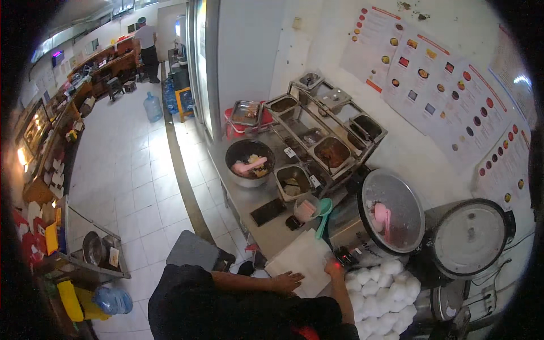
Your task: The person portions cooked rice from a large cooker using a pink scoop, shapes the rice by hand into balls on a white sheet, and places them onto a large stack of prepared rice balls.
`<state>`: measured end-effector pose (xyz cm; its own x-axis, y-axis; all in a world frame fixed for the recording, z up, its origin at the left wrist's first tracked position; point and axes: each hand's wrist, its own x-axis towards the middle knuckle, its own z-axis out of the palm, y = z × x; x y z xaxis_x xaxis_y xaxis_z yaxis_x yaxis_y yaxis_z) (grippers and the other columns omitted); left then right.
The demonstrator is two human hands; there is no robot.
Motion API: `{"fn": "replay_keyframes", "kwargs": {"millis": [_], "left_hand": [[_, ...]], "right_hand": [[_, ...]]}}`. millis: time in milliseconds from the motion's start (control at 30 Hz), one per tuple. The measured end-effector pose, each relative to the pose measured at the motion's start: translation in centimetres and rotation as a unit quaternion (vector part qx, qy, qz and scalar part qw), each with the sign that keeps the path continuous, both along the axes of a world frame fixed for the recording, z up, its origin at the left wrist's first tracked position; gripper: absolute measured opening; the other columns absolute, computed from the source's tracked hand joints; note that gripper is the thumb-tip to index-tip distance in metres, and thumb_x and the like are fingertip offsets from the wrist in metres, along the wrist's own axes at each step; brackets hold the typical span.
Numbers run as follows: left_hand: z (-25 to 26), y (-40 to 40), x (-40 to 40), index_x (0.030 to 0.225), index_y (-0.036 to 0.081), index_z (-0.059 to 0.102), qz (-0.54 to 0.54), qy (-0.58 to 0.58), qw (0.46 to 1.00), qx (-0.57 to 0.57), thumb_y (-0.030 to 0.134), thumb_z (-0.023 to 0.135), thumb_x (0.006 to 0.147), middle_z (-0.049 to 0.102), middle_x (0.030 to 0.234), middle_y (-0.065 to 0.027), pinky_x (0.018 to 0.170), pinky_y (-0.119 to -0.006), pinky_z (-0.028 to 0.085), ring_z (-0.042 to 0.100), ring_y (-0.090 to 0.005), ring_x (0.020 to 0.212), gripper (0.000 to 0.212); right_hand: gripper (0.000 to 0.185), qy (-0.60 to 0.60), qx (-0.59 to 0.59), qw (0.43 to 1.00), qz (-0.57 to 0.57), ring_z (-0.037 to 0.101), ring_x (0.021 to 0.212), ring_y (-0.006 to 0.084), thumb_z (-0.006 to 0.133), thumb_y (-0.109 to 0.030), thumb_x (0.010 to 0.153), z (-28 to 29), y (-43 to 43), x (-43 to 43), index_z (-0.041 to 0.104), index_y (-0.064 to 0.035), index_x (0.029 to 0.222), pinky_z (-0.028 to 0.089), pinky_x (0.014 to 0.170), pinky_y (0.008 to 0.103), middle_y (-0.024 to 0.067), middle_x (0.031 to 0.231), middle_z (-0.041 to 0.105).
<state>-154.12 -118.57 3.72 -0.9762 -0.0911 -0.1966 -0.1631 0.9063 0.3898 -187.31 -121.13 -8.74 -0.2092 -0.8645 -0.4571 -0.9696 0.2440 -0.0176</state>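
Note:
Sheets of white paper (299, 259) lie stacked on the near end of the steel table (267, 231). Flat on their lower left part rests my left hand (288, 282), fingers spread. My right hand (334, 267) is at the stack's right edge, beside the base of a large rice cooker (352, 233); its fingers look bent, and whether they grip the paper is unclear. Just beyond the sheets are a green plastic scoop (324, 212), a clear container (305, 209) and a black phone-like slab (267, 212). White rounded packets (382, 293) are heaped right of my right forearm.
A bowl (250, 163) with a pink scoop stands farther up the table, next to a rack of steel food pans (331, 153). A pink scoop (382, 219) lies on the cooker's lid. A second large cooker (471, 238) is at right, a grey stool (193, 250) at left. A person (146, 46) stands far off.

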Motion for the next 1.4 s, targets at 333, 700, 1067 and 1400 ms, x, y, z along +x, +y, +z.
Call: {"fn": "replay_keyframes", "kwargs": {"millis": [333,700,1067,1400], "left_hand": [[-0.1,0.1,-0.1,0.136,-0.004,0.037,0.007,-0.024,0.999,-0.040,0.041,0.048,0.091,0.016,0.152,-0.0196,0.111,-0.053,0.020,0.015,-0.0332,0.141,0.064],[4.0,-1.6,-0.5,0.140,0.002,0.032,0.116,-0.118,0.959,0.231,0.037,0.057,0.084,0.027,0.149,-0.0163,0.112,-0.050,0.020,0.022,-0.0281,0.140,0.070],[-4.3,-1.8,0.8,0.145,-0.001,0.020,0.038,0.126,0.991,-0.035,0.033,0.044,0.088,0.012,0.154,-0.0153,0.114,-0.047,0.010,0.007,-0.0258,0.144,0.070],[-2.1,-2.6,1.0,0.146,-0.001,0.011,-0.031,-0.014,0.992,-0.123,0.030,0.047,0.090,0.002,0.155,-0.0175,0.115,-0.049,0.007,0.003,-0.0301,0.144,0.074]], "right_hand": [[0.036,-0.185,-0.338,0.921,0.054,0.062,0.089,0.0353,0.068,-0.028,0.074,5.5,2.3,6.0,0.062,-0.0037,0.101,0.049,0.080,0.0413,0.0184,0.095,0.065],[0.035,-0.255,-0.267,0.924,-0.101,0.062,0.088,0.0347,0.069,-0.029,0.073,7.4,10.5,15.9,0.063,-0.0039,0.096,0.049,0.080,0.0409,0.0175,0.094,0.065],[0.034,-0.227,-0.230,0.937,-0.134,0.061,0.088,0.0342,0.070,-0.031,0.073,8.1,10.4,14.5,0.063,-0.0042,0.092,0.049,0.080,0.0405,0.0165,0.092,0.065],[0.033,-0.135,-0.173,0.956,-0.193,0.061,0.087,0.0337,0.071,-0.032,0.072,12.0,9.3,15.0,0.064,-0.0044,0.088,0.049,0.079,0.0401,0.0157,0.090,0.065]]}}
